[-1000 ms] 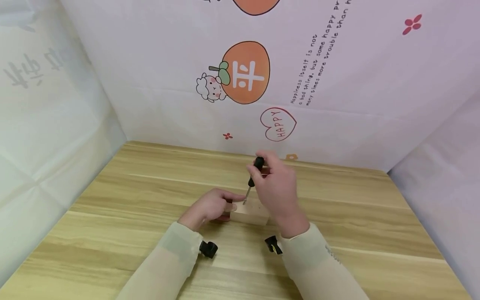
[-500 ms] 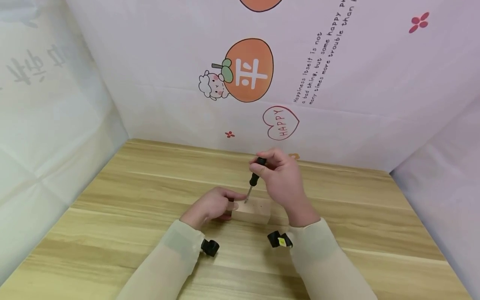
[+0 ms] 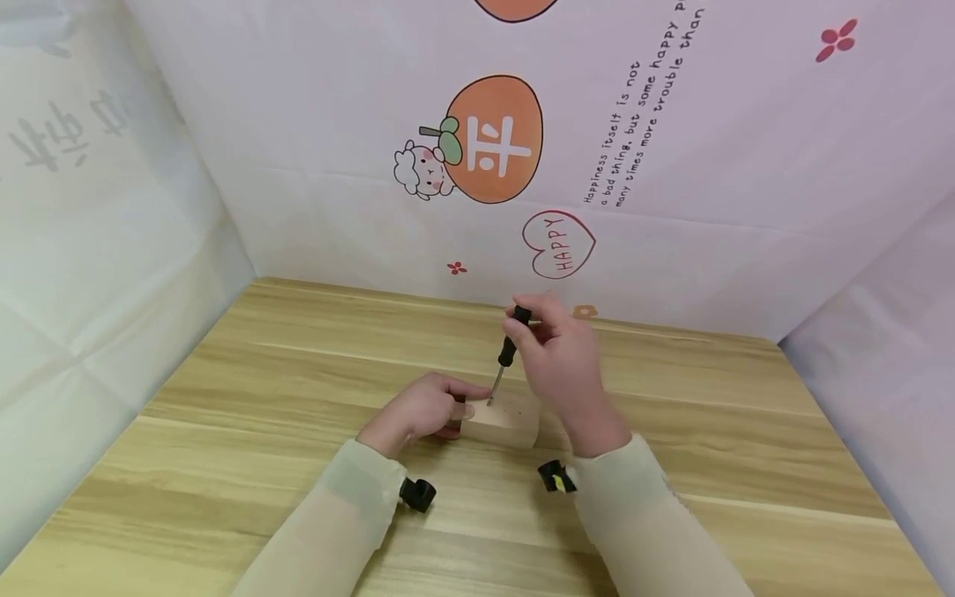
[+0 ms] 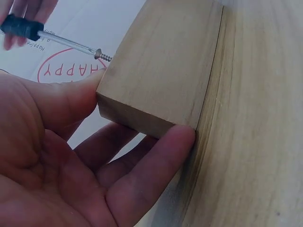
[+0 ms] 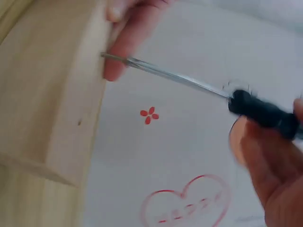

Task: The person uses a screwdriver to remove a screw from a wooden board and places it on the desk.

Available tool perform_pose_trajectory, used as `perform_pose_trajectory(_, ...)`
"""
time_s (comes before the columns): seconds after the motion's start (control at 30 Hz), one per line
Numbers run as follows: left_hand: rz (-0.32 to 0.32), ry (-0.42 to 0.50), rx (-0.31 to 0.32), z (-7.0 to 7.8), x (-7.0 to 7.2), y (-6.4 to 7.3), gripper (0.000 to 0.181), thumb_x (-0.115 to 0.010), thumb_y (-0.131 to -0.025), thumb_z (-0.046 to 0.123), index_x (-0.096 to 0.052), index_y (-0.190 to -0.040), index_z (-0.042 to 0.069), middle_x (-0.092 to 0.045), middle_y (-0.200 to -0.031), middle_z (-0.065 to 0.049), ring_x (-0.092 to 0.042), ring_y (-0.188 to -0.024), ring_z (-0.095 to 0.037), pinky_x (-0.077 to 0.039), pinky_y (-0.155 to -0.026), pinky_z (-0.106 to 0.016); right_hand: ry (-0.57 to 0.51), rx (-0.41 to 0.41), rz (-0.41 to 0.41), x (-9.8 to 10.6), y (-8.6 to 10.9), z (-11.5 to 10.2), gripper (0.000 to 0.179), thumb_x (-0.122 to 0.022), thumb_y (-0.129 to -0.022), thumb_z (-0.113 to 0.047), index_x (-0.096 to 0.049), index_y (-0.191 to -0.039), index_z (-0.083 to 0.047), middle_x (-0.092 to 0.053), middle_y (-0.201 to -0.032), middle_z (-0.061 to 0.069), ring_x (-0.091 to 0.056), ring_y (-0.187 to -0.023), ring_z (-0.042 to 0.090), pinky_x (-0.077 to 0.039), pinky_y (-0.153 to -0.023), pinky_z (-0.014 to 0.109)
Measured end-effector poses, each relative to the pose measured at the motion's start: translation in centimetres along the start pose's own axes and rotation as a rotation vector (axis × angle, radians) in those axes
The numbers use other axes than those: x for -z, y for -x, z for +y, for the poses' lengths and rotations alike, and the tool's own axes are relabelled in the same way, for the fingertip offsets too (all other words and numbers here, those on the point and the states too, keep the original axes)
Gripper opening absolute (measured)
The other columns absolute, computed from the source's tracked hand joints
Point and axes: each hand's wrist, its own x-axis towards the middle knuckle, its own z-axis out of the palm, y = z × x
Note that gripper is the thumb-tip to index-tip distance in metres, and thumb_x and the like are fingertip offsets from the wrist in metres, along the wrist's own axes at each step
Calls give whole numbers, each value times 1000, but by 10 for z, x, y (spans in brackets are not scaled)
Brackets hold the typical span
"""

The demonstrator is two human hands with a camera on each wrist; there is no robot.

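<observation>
A pale wooden block (image 3: 500,429) lies on the table, its left end held by my left hand (image 3: 420,406). In the left wrist view the thumb presses near the edge of the face where the screw goes in, while the other fingers are at the block's end. My right hand (image 3: 561,356) grips the black handle of a screwdriver (image 3: 508,351), which leans to the right above the block. The screwdriver's tip meets the head of a screw (image 4: 103,56), whose threaded shank partly shows above the wood.
A small dark hole (image 5: 79,122) shows in the block's same face. The wood-grain table (image 3: 246,464) ends at a white printed cloth (image 3: 336,215) behind the hands. Black wrist cameras sit at both cuffs.
My right hand has turned and shifted slightly about the screwdriver handle, its wrist swinging right overall. The screwdriver tip stays at the screw. My left hand and the block keep their place.
</observation>
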Motion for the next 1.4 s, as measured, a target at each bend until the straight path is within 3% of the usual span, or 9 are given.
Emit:
perform_pose_trajectory(0.07, 3, -3, -7, 1, 0, 0, 34, -63, -96, 5, -74, -123, 24, -58, -135, -2, -56, -106, -23, -56, -76, -38, 180, 20, 71, -6, 4, -9, 31, -77, -90, -15, -71, -118, -5, -71, -106, 4, -72, -81, 17, -58, -65, 30)
perform_pose_trajectory(0.13, 8, -7, -11, 2, 0, 0, 34, -63, -96, 5, -74, -122, 24, -58, -135, -1, -56, -104, -22, -56, -75, -38, 232, 34, 110, -10, 7, -17, 31, -79, -88, -15, -72, -117, -4, -70, -107, 5, -71, -78, 18, -58, -64, 30)
perform_pose_trajectory(0.37, 22, -6, -5, 2, -1, 1, 34, -65, -95, 4, -75, -122, 23, -59, -133, -3, -57, -101, -22, -56, -73, -37, 43, -83, 179, -15, 8, -22, 20, -79, -87, -9, -77, -106, -8, -72, -96, 2, -67, -77, 15, -54, -60, 29)
perform_pose_trajectory(0.53, 26, -2, 1, 2, -2, 0, 34, -64, -95, 4, -74, -122, 22, -59, -133, -3, -57, -102, -22, -56, -74, -38, -136, -165, 66, -5, 2, -14, 12, -76, -89, -7, -77, -100, -10, -71, -94, 1, -66, -81, 19, -53, -65, 29)
perform_pose_trajectory(0.83, 21, -9, 2, 1, -3, 2, 34, -64, -95, 4, -74, -124, 20, -58, -134, -6, -58, -103, -23, -57, -74, -38, -455, -53, -239, 18, -10, 19, 14, -70, -89, 7, -73, -103, 6, -71, -94, 19, -69, -88, 30, -56, -82, 41)
perform_pose_trajectory(0.93, 20, -3, 3, 2, -3, 3, 34, -63, -96, 4, -74, -124, 20, -57, -135, -6, -58, -104, -23, -57, -75, -38, -342, -97, -201, 15, -6, 13, 19, -70, -93, -3, -75, -111, -1, -72, -101, 13, -70, -91, 25, -56, -82, 38)
perform_pose_trajectory(1.17, 27, -5, -6, 2, -2, 3, 33, -63, -96, 4, -74, -123, 20, -57, -135, -5, -56, -104, -23, -56, -73, -37, 260, -59, -19, -2, 4, -21, 42, -79, -88, -22, -70, -129, -13, -68, -102, 5, -68, -82, 16, -57, -72, 32)
perform_pose_trajectory(1.3, 29, -3, -2, 3, -2, 5, 32, -64, -96, 4, -74, -122, 19, -58, -133, -5, -56, -104, -23, -56, -73, -37, 250, -27, 69, -8, 7, -23, 39, -83, -84, -19, -74, -121, -11, -65, -89, 3, -66, -75, 14, -56, -65, 28)
perform_pose_trajectory(1.4, 26, 0, 2, 4, -3, 5, 32, -63, -96, 4, -74, -122, 19, -58, -133, -5, -56, -104, -23, -56, -73, -38, 160, -86, 80, -8, 5, -19, 33, -82, -85, -18, -77, -118, -16, -66, -87, 0, -64, -76, 13, -54, -61, 31)
